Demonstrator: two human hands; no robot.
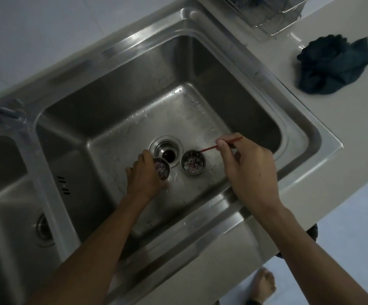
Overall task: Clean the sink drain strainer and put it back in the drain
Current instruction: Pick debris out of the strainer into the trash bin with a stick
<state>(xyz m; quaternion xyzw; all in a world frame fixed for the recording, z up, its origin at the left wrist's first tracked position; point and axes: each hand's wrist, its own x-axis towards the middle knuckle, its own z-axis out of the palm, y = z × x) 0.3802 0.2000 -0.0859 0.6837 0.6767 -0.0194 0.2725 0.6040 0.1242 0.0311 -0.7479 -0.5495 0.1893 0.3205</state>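
Steel sink (200,69) below: my left hand (144,175) grips one strainer (162,170), right hand (248,164) pinches a red stick (209,148) toward the second strainer (193,165), right of the open drain (167,150).

Both arms are bare all the way up to where the picture cuts them off, no sleeves showing at all. The left hand (146,175) and right hand (248,170) have nothing on them either: no gloves, no rings, no watch or bracelet at the wrists. Nails look short. Down at the bottom there's a bare foot (264,283) on the floor, no shoe or sock.
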